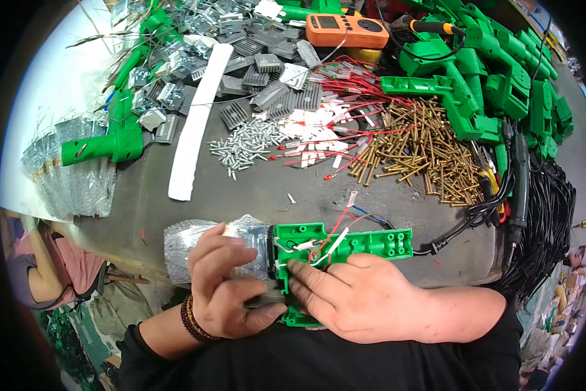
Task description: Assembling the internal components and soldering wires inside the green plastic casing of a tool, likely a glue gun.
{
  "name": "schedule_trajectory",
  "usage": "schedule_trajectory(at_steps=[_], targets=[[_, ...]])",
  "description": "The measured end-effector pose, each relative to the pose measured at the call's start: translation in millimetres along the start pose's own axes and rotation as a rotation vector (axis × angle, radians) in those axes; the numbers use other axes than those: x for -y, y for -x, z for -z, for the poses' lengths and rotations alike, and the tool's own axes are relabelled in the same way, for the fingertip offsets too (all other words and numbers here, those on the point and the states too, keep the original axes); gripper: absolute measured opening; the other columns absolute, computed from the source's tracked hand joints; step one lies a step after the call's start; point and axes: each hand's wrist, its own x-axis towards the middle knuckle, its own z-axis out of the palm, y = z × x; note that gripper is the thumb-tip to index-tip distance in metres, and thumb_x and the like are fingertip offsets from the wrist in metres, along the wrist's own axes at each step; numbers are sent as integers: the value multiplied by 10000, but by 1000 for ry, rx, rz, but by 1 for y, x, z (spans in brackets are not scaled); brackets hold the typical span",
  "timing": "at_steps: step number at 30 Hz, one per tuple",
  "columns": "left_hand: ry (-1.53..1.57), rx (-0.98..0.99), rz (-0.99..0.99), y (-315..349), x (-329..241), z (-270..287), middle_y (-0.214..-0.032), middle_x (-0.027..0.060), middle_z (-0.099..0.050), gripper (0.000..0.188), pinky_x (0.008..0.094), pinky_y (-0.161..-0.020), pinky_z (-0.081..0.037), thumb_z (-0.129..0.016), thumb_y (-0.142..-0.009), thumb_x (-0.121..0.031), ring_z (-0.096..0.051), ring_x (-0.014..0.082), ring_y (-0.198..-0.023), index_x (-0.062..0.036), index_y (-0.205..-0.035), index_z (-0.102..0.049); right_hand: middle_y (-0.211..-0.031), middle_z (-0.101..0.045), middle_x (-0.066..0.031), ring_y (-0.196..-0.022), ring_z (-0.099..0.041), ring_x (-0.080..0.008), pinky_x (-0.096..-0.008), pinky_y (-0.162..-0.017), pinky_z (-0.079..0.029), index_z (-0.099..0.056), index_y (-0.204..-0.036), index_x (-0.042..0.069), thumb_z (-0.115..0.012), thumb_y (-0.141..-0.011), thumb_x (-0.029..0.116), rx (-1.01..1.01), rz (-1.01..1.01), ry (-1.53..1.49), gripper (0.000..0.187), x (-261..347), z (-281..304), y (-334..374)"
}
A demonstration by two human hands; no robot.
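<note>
A green plastic housing half (pixel 371 244) lies across the near edge of the table, with red, white and blue wires (pixel 332 244) inside it. At its left end sits a heating barrel wrapped in clear bubble wrap (pixel 183 251). My right hand (pixel 355 296) rests on the housing, its fingers pressed down inside near the white wires; the fingertips are partly hidden. My left hand (pixel 224 283) is over the wrapped barrel, fingers bent and apart, the thumb near the housing's left edge. I see nothing held between its fingers. A black cord (pixel 429 251) leaves the housing's right end.
Brass-coloured screws (pixel 423 153), small silver screws (pixel 244 143), red-wired parts (pixel 345 81) and grey finned heat sinks (pixel 263 81) lie in piles beyond. A white strip (pixel 198 130) lies left. Green housings (pixel 482 58), an orange meter (pixel 346 30) and black cables (pixel 543 221) surround them.
</note>
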Motion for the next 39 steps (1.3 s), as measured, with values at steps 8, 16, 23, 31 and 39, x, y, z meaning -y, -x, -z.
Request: schedule_trajectory(at_steps=[8,16,23,31,39], targets=[[-218,170,80,-84,39,36,-1054,160,-633,237,423,-909,-464,-718,-764,-62,-601,344,-1017,-35,-981,-626,-1049,-681,-21,-696,-598,-108,-247,-567,-445,-697,-963,94,-722,-785,192,-106,94,-259,205,-14,6,12],[-731,453,140,-141,95,-4,-1039,107,-660,259,427,-796,-534,-665,-805,-98,-666,318,-933,-67,-1063,-667,-961,-685,-36,-685,-640,-148,-271,-572,-494,-717,-971,73,-784,-773,155,-241,63,-453,224,-30,3,20],[-724,629,63,-152,117,21,-1103,113,-659,376,428,-744,-550,-741,-762,-96,-682,322,-892,-69,-1115,-615,-936,-670,-38,-689,-643,-166,-292,-587,-514,-711,-974,63,-767,-779,150,-302,40,-528,221,-32,6,23],[260,412,176,-71,5,55,-1029,123,-680,404,374,-770,-542,-669,-741,68,-673,276,-884,-24,-1135,-664,-1077,-649,-24,-821,-657,-166,-306,-647,-567,-685,-1071,103,-754,-846,226,32,101,-552,266,-26,-9,35],[209,239,134,2,-32,17,-1074,158,-680,518,376,-766,-583,-645,-643,164,-697,303,-920,4,-1136,-669,-1035,-609,-34,-804,-647,-193,-325,-640,-555,-682,-1037,116,-702,-813,176,118,95,-554,233,-26,-15,31]])
